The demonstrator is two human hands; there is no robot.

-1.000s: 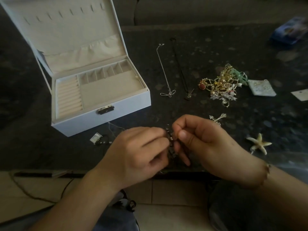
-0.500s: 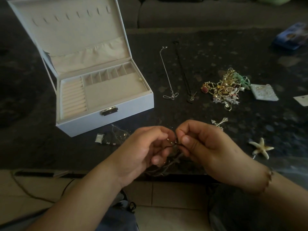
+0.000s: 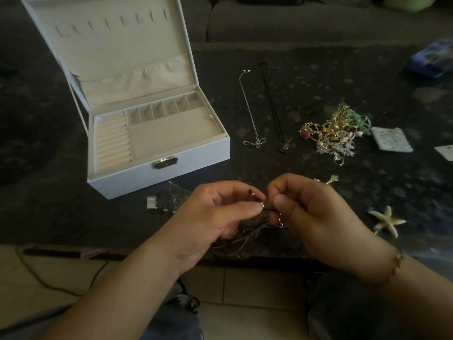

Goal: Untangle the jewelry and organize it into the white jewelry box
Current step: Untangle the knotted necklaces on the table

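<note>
Tangled chain [image 3: 255, 231], thin and dark with small metal bits, held between both hands just above the near edge of the dark table [image 3: 73, 217]. Left hand [image 3: 215, 214] pinches it, thumb and curled fingers closed on a strand; right hand [image 3: 316, 217] pinches the same piece from the other side, fingertips of the two hands almost touching. Loose strands hang down below the left palm (exact clasp or knot too small to make out). White jewelry box [image 3: 159, 173] sits beyond and left of the left hand, lid up, beige trays showing. Small white tag with clear wire [image 3: 161, 202] just left of the left hand. Beyond the hands: silver necklace [image 3: 250, 111] and black cord necklace [image 3: 272, 106] laid out straight, side by side. Beyond the right hand, a heap of gold and green jewelry [image 3: 335, 131]; starfish [image 3: 387, 220] right of the right hand.
</note>
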